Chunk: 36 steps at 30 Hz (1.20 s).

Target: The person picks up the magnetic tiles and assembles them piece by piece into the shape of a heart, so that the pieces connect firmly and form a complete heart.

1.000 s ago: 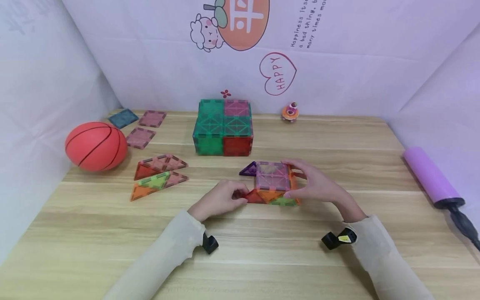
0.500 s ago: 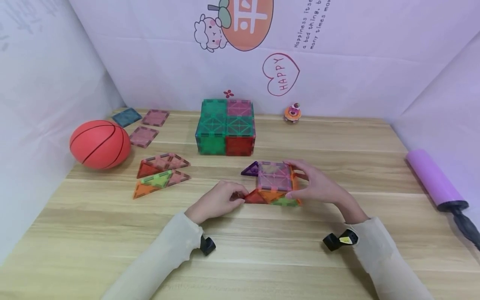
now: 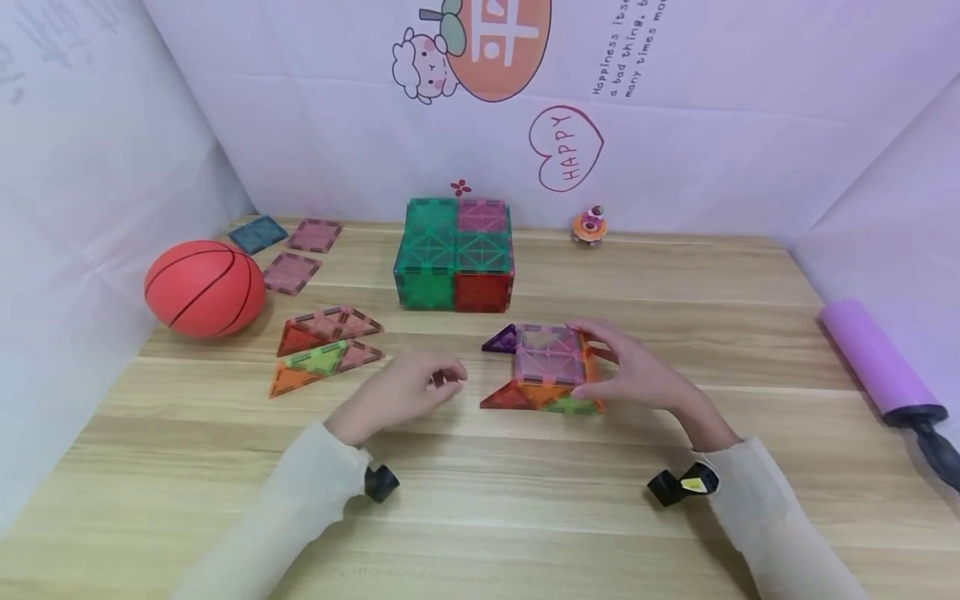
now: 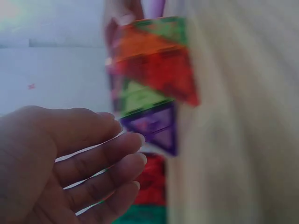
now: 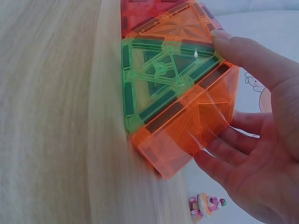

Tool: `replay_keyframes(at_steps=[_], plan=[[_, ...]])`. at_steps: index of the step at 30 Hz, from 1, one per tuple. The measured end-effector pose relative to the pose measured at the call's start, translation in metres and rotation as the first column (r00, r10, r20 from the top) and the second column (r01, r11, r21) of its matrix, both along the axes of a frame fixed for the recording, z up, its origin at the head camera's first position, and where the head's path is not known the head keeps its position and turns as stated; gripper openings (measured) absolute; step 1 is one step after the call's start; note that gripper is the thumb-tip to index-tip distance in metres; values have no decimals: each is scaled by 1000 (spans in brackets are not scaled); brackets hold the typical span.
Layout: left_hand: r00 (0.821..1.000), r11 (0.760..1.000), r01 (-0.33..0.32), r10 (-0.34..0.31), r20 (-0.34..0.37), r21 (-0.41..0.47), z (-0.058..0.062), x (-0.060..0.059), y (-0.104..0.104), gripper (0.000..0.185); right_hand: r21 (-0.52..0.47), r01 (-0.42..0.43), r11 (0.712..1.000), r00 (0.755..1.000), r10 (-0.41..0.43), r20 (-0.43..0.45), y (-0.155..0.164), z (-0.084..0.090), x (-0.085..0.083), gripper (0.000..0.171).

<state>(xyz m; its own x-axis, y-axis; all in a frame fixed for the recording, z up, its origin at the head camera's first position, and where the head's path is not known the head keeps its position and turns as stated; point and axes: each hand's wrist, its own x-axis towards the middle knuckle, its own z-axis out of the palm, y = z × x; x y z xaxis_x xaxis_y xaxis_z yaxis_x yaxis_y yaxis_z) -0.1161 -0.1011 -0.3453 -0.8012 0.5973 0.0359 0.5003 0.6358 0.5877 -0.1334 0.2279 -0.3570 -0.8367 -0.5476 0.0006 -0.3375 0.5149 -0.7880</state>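
Table: wood-grained top [image 3: 487,500], spreading beneath and around both sets of fingers.
Tile box: green, pink and red block [image 3: 456,250], beyond the fingers of both hands; what it holds cannot be told through its tinted walls.
Pump: purple cylinder [image 3: 873,354], well to the right of the right fingers.
Ball: red basketball [image 3: 206,289], well left of the left fingers.
Right hand [image 3: 633,367]: grasping the tile structure, thumb at the near edge, fingers at the far side.
Left hand [image 3: 405,392]: released, fingers gently bent, just apart from the structure.
Tile structure [image 3: 543,371]: inside the right grasp; long axis left to right, red triangle [image 3: 508,397] and purple triangle [image 3: 502,340] pointing toward the left fingers.
Triangle strips: two flat rows [image 3: 330,327], left of the left fingers.
Figurine [image 3: 589,226]: beyond the right fingers.
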Motion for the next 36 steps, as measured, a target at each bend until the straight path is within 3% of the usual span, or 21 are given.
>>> replay_keyframes(at_steps=[4,8,13,17,20,24,27,30,36], plan=[[997,998,-53,52,-55,-28,37,-11,-16,15,1,10,1000,1000,-10,-7,4,-2,-2,85],[989,990,-129,125,-85,-53,76,-33,-34,16,-1,14,1000,1000,-14,-2,7,-3,-3,85],[968,967,-227,211,-138,-113,118,-76,-55,24,-9,12,1000,1000,-12,4,8,-4,-3,85],[955,943,-276,247,-166,-185,138,-119,-74,31,5,17,1000,1000,-17,4,7,-4,-1,86],[938,920,-316,265,-224,-231,139,-151,-89,32,22,21,1000,1000,-21,1,7,-4,0,86],[934,886,-345,290,-210,-310,126,-187,-107,35,34,27,999,1000,-27,1,7,-5,3,87],[943,859,-333,301,-143,-388,110,-208,-118,38,39,26,999,1000,-26,-5,7,-5,4,88],[948,848,-309,312,-66,-431,92,-226,-126,41,55,26,998,1000,-25,-15,9,-5,4,88],[949,813,-221,306,72,-538,65,-249,-134,43,77,25,997,999,-21,-46,10,-4,-2,89]])
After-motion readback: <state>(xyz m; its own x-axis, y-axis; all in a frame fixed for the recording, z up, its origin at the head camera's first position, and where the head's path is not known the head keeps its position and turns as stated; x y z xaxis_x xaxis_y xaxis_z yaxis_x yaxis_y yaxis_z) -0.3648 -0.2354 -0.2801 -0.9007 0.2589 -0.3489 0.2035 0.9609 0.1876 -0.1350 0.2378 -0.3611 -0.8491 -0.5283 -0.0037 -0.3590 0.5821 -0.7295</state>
